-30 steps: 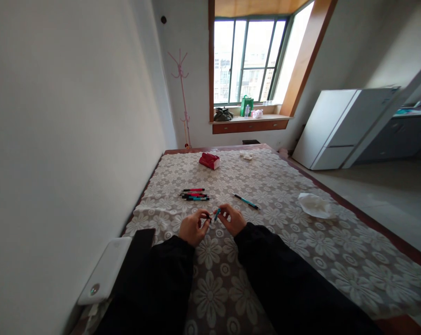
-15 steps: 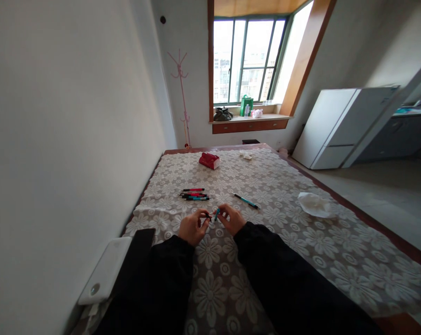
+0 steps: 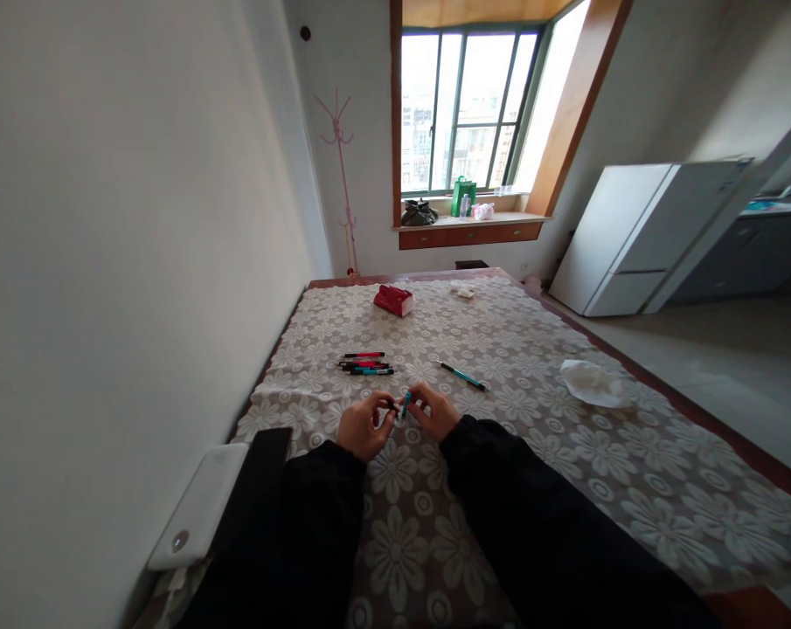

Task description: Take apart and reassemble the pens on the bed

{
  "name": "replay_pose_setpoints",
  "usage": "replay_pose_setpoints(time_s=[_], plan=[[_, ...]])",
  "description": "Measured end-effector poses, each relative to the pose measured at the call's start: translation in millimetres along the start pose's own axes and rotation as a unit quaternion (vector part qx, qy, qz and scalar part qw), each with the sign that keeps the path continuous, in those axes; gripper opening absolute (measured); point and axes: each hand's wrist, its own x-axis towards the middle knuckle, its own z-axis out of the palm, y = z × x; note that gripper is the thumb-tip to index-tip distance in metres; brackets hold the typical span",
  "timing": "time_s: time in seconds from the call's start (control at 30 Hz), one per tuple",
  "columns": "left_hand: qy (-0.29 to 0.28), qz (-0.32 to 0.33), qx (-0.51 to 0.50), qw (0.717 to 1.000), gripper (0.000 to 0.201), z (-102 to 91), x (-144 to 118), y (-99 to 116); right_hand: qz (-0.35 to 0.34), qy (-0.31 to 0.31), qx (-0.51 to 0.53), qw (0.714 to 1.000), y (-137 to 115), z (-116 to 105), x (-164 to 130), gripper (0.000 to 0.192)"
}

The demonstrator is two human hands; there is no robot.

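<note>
My left hand [image 3: 367, 426] pinches a small black pen piece [image 3: 392, 406] between thumb and fingertips. Close beside it, my right hand [image 3: 436, 411] grips a short blue pen piece [image 3: 406, 403], tilted nearly upright. The fingertips of both hands almost meet just above the tablecloth, and I cannot tell whether the two pieces touch. Beyond my left hand lies a small pile of red, black and blue pens [image 3: 367, 364]. A single blue and black pen [image 3: 461, 376] rests diagonally past my right hand.
A flowered tablecloth [image 3: 395, 546] covers the table. Farther back are a red tissue pack [image 3: 393, 300] and a crumpled white tissue [image 3: 461, 290]. White plastic or paper [image 3: 592, 384] lies to the right. By the left wall are a white power bank [image 3: 198, 507] and a dark phone-like slab [image 3: 267, 450].
Both hands stay almost in place, still holding their pieces. The blue piece in my right hand has tilted slightly; the pens on the table have not moved.
</note>
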Motion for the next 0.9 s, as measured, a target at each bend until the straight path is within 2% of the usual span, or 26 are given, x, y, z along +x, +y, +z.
replay_pose_setpoints(time_s=[0.1,0.2,0.33,0.47,0.57,0.73,0.8,0.9], plan=[[-0.033,-0.009,0.003,0.999,0.018,1.4,1.1,-0.5,-0.018,-0.005,-0.018,1.0,-0.6,-1.3,-0.2,0.022],[-0.066,-0.018,0.008,0.998,0.02,4.0,1.9,-1.2,-0.038,0.011,-0.029,0.999,-4.4,-3.9,-0.6,0.02],[-0.009,-0.015,0.007,1.0,0.017,2.4,0.6,1.6,-0.039,0.057,-0.031,0.997,-8.5,-6.7,-1.0,0.014],[0.029,-0.016,-0.004,0.999,0.016,-2.2,-0.3,5.1,-0.004,0.032,-0.071,0.997,-7.0,-6.5,-0.6,0.013],[0.025,-0.001,-0.001,1.0,0.015,-2.6,0.5,5.2,0.001,0.032,-0.079,0.996,-7.4,-6.5,-0.3,0.013],[-0.046,-0.002,0.021,0.999,0.015,0.9,1.9,2.6,-0.026,0.068,-0.057,0.996,-10.9,-7.9,0.0,0.013],[-0.043,-0.005,0.027,0.999,0.015,1.0,2.0,2.2,-0.022,0.058,-0.065,0.996,-9.5,-7.2,0.1,0.012],[-0.007,-0.01,0.026,1.0,0.016,-0.4,1.7,2.6,-0.01,0.019,-0.085,0.996,-6.1,-5.5,0.0,0.009]])
